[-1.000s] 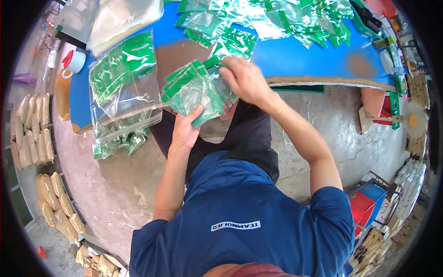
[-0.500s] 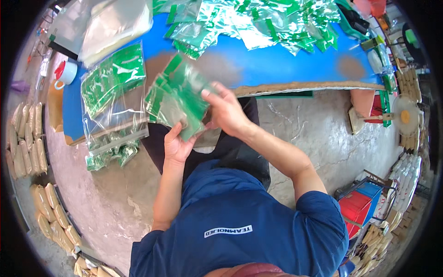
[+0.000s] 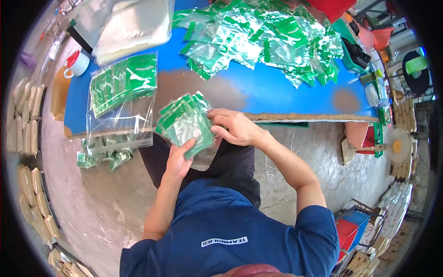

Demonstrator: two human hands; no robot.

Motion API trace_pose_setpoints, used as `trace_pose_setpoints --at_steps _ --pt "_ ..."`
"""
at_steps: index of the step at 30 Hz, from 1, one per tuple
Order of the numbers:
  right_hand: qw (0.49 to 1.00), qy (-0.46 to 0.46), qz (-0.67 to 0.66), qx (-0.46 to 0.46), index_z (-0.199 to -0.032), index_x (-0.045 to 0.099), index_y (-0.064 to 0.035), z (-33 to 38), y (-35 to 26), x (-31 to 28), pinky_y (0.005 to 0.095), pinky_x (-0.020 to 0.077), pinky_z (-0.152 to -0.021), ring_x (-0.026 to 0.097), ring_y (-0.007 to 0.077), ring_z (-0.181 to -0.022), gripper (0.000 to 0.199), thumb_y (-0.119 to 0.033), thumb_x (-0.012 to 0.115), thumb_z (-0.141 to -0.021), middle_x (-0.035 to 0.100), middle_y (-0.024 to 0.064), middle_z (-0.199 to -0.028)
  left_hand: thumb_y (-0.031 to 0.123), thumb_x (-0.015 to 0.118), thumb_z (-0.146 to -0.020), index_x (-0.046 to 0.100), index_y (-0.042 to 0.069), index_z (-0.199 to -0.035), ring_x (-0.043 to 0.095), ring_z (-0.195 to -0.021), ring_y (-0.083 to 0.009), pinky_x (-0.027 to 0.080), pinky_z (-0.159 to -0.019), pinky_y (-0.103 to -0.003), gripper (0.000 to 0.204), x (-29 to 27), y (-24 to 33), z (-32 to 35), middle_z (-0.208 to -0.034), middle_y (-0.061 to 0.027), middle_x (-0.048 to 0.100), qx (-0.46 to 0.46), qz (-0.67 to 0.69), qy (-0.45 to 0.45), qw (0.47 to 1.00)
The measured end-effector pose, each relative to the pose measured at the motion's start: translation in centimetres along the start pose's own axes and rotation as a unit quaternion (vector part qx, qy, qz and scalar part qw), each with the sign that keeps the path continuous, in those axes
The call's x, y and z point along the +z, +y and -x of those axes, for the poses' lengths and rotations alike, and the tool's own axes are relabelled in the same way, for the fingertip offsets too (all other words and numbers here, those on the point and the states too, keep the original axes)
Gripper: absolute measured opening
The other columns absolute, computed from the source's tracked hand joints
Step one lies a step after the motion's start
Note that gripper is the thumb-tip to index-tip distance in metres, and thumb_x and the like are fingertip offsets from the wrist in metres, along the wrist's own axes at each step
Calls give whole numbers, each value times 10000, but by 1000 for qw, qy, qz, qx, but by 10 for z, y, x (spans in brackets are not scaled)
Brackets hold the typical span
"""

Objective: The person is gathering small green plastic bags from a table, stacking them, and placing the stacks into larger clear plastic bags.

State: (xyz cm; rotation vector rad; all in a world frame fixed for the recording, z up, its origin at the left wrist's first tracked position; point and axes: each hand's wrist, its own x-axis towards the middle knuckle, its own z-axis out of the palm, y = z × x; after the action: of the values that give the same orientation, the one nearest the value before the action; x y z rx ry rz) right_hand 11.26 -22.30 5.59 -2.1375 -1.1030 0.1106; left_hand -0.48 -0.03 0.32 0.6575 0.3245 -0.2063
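My left hand (image 3: 177,161) is closed on a fanned stack of small green-and-clear plastic bags (image 3: 184,127), its thumb on top. The stack is above my lap at the table's near edge, its layers uneven. My right hand (image 3: 240,127) has its curled fingers and thumb at the right edge of the stack; the parts of the fingers behind the bags are hidden. To the left, a large clear zip bag (image 3: 122,99) with green packets inside lies over the table edge.
A big heap of green-and-clear bags (image 3: 263,41) covers the far side of the blue table (image 3: 295,101). Clear plastic sheets (image 3: 134,30) lie at the back left, near a white mug (image 3: 77,64). More green packets (image 3: 108,157) are below the zip bag. A fan (image 3: 398,145) stands at right.
The stack has been turned and now lies flatter and more fanned. My right thumb has come off its top face to the right edge. The whole view has shifted, showing more of the far heap.
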Motion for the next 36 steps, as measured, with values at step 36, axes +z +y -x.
trace_pose_setpoints --at_steps 36 --pt "982 22 119 -145 -1200 608 -41 -45 5 34 492 417 -1062 543 385 -1239 309 -233 572 -961 593 191 -1302 10 650 -903 463 38 -1398 566 -1247 -239 447 -1090 -419 530 -41 27 17 -1333 -93 579 33 30 11 999"
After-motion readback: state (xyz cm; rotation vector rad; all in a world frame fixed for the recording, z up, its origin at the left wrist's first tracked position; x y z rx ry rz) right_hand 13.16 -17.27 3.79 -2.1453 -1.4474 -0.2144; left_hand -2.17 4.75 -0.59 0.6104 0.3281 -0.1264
